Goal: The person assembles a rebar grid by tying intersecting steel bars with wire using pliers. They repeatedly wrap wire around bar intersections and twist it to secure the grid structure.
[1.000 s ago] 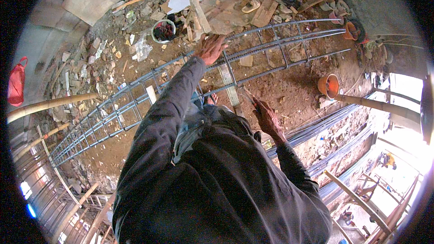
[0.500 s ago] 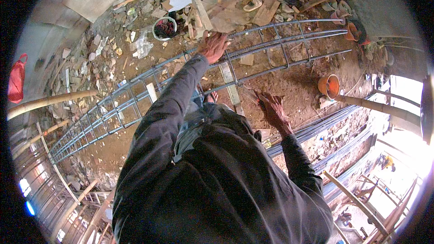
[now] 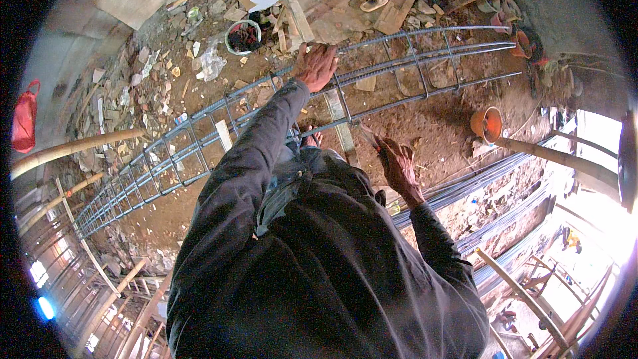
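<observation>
A long rebar cage (image 3: 417,60) of steel bars and square stirrups stretches across in front of me, from the lower left to the upper right. My left hand (image 3: 315,68) is closed over its far top bar, fingers curled around the steel. Closer to my body, my right hand (image 3: 401,171) is closed on a slim hand tool (image 3: 369,135) with a thin, light-coloured front end and some red at the grip. The tool's exact kind is unclear. Its tip points toward the near bar of the cage, beside a stirrup corner. A wooden plank (image 3: 342,127) lies under the cage.
A pail with dark contents (image 3: 243,38) stands beyond the cage, amid rubble. An orange bucket (image 3: 486,125) is at right, near a bamboo pole (image 3: 558,161). Bundled steel bars (image 3: 458,189) run behind my right hand. A wooden post (image 3: 290,0) rises ahead of my left hand.
My right hand's fingers, more spread before, have drawn in around the tool. My left hand stays on the far bar, its fingers bunched slightly closer.
</observation>
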A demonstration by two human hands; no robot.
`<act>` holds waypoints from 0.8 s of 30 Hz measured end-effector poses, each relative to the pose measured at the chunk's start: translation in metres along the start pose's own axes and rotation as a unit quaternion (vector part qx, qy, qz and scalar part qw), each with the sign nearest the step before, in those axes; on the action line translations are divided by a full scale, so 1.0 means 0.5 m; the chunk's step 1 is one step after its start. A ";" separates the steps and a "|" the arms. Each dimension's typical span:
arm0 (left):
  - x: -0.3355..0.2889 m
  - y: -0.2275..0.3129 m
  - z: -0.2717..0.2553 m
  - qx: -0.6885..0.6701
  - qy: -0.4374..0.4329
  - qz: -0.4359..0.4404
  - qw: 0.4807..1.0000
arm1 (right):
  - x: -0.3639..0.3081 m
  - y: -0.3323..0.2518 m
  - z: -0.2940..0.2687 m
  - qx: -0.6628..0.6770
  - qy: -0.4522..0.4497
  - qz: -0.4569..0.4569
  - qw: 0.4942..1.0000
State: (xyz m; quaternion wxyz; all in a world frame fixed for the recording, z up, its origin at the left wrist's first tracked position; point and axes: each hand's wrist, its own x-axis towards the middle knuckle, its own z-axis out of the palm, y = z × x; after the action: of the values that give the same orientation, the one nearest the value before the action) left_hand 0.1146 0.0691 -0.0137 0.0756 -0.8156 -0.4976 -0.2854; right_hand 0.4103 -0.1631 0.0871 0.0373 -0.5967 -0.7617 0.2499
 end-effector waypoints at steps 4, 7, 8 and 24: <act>-0.006 -0.004 0.007 -0.005 -0.070 -0.017 0.997 | 0.001 -0.015 -0.031 -0.098 0.024 -0.024 0.995; -0.004 -0.004 0.006 0.011 -0.098 -0.021 0.995 | 0.002 -0.029 -0.041 -0.115 0.034 -0.012 0.993; -0.003 -0.003 0.005 0.017 -0.108 -0.020 0.994 | 0.001 -0.034 -0.041 -0.124 0.002 0.015 0.992; -0.024 -0.004 0.056 0.683 0.020 0.244 -0.688 | -0.004 -0.034 -0.029 -0.028 -0.044 0.052 0.997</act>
State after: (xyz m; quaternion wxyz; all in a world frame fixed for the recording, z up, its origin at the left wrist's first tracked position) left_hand 0.1199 0.0725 -0.0436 -0.5842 -0.4971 -0.3483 -0.5387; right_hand 0.4010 -0.1627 0.1075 -0.0256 -0.6247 -0.7371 0.2564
